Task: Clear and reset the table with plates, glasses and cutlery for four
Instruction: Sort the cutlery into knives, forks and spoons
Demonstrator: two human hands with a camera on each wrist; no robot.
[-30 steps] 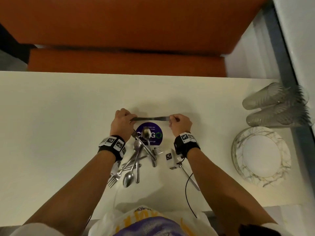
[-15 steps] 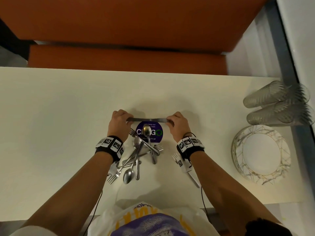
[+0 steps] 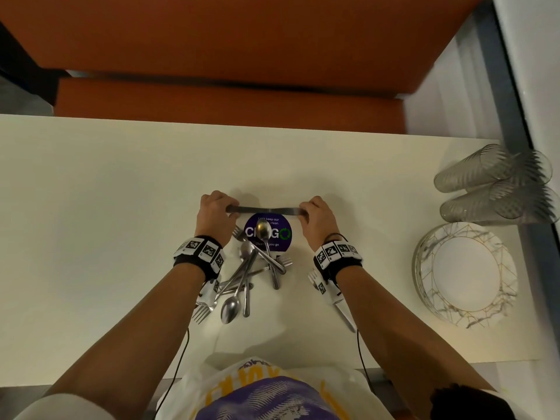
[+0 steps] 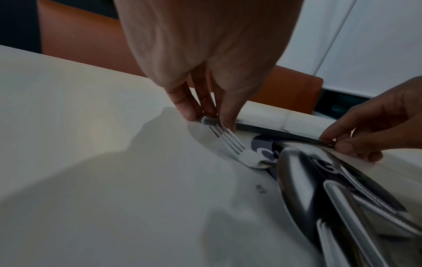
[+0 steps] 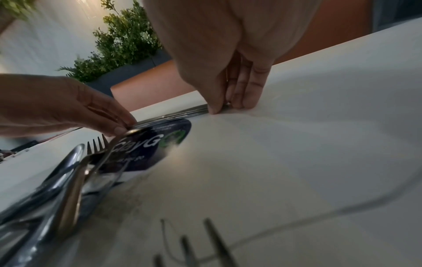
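Observation:
A bundle of table knives (image 3: pixel 266 210) lies crosswise on the white table (image 3: pixel 91 222), stacked edge to edge. My left hand (image 3: pixel 216 212) pinches its left end (image 4: pixel 206 120) against the tabletop. My right hand (image 3: pixel 313 215) pinches the other end (image 5: pixel 200 109). Between my wrists sits a loose pile of spoons and forks (image 3: pixel 248 274), partly over a round purple sticker (image 3: pixel 281 234). One fork (image 3: pixel 345 313) lies apart under my right wrist. A stack of marbled plates (image 3: pixel 466 274) and several glasses (image 3: pixel 491 189) lying on their sides are at the table's right end.
An orange bench seat (image 3: pixel 227 98) runs along the far side of the table. A wall and a grey frame (image 3: pixel 512 131) close off the right end. A cable (image 3: pixel 359 344) hangs from my right wrist over the near edge.
Both hands keep their hold on the knife bundle, which stays almost in place. My right wrist has turned and shifted slightly right, and the separate fork now shows beneath it.

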